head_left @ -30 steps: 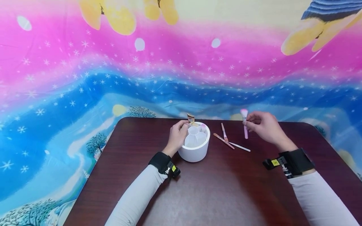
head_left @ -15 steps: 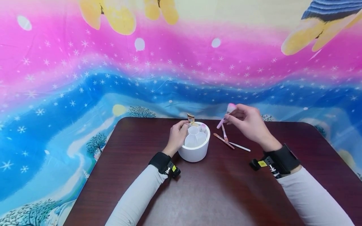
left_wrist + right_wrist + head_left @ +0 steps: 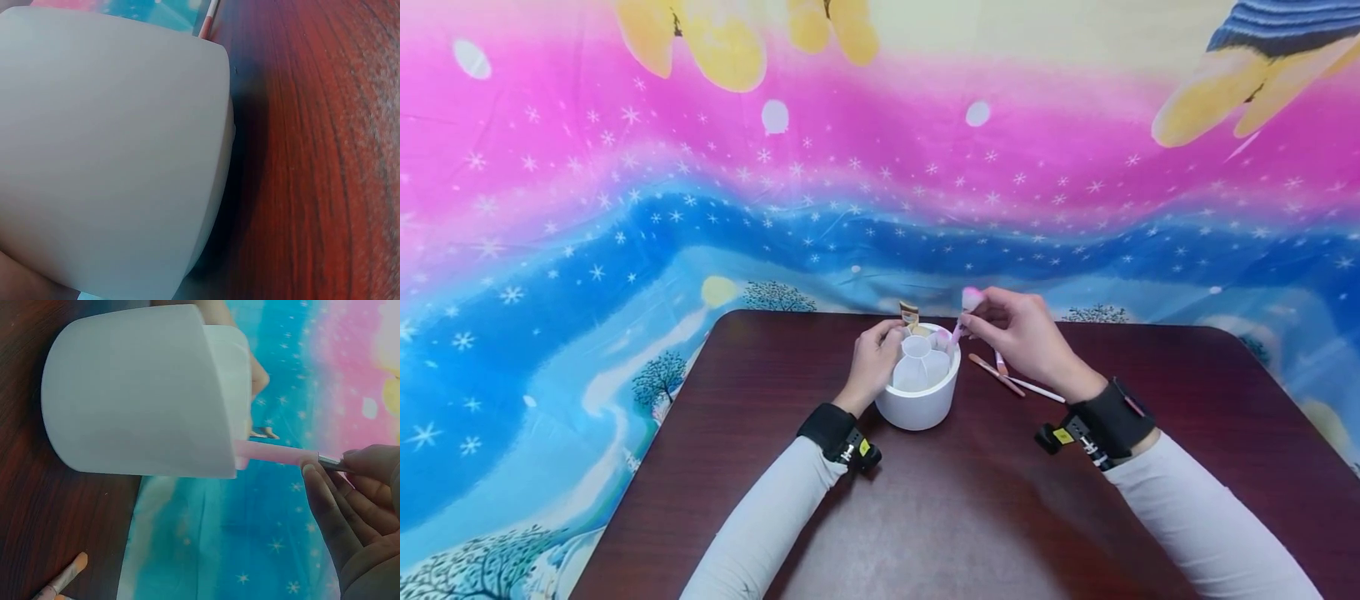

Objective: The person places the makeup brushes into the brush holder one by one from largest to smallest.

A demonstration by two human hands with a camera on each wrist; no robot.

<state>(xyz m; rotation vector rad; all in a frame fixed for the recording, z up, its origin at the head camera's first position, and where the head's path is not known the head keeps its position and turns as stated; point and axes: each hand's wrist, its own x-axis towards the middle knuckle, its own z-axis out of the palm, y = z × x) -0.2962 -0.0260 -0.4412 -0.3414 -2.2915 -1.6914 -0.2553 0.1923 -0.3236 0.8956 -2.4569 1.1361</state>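
one dark-wood desk, white divided holder on it, right hand with grip pinching pink brush, left hand with grip curled on holder's left rim, pink brush tilted bristles-up at right rim, three thinner brushes lying nearby

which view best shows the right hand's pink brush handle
Right wrist view: the slim pink brush handle appears large between the right hand and round white tub. The head view shows it small, partly hidden; left wrist, none.

White container, pink-handled brush, red-brown table, snowflake-patterned pink-and-blue backdrop
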